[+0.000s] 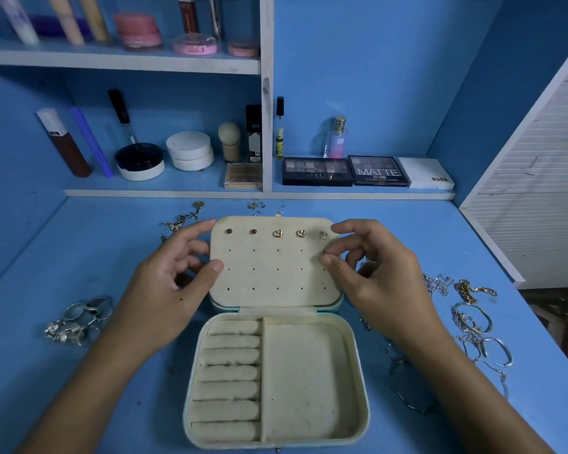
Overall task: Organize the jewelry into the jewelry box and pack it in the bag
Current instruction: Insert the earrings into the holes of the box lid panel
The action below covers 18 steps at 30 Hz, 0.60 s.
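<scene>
An open cream jewelry box [309,381] lies on the blue desk, its lid panel [269,276] folded back and dotted with holes. Several stud earrings [277,233] sit in the panel's top row. My left hand [174,283] grips the panel's left edge, thumb on its face and fingers behind it. My right hand [374,273] pinches a small stud earring [322,256] against the right end of the second row. The box's ring rolls and its wide compartment hold nothing.
A heap of silver rings [79,317] lies at the left. Chains and bracelets [473,319] spread out at the right. Loose earrings [181,219] lie behind the box. Makeup palettes [317,172] and jars stand on the shelves behind.
</scene>
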Tool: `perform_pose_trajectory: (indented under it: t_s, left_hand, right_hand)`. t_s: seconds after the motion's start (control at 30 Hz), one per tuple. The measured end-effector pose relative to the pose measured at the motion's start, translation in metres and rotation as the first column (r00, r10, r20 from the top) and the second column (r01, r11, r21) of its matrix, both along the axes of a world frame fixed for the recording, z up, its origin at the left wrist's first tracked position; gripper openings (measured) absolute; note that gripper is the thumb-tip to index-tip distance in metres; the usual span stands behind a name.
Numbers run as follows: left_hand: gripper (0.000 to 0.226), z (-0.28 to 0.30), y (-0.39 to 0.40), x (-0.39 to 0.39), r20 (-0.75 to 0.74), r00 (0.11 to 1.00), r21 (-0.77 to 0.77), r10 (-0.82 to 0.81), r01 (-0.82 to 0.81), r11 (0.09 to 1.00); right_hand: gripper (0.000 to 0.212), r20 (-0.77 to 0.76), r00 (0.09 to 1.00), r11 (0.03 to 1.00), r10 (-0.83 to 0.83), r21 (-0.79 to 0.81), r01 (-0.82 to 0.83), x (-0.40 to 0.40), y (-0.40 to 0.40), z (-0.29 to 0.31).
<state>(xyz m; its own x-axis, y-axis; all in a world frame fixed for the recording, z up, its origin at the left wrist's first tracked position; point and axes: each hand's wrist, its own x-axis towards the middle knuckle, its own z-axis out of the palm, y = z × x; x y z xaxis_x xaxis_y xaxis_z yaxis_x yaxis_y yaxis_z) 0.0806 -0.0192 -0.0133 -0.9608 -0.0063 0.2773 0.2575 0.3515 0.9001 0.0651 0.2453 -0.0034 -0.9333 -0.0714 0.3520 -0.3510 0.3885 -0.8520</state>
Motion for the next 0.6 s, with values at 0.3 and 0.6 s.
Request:
perform_pose_trajectory:
  t_s: [0.3, 0.6]
  left_hand:
    - [0.046, 0.0009, 0.0004, 0.0007, 0.008, 1.0, 0.014, 0.002, -0.002, 1.0]
    - [0.05, -0.0001, 0.0005, -0.0008, 0.024, 1.0, -0.001, 0.008, -0.008, 1.0]
  right_hand:
    - [0.033, 0.019, 0.999, 0.997, -0.046, -0.053, 0.047, -0.0034, 0.0012, -0.0018]
    - [0.028, 0.063, 0.995, 0.992, -0.079, -0.09, 0.085, -0.0037, 0.0034, -0.003]
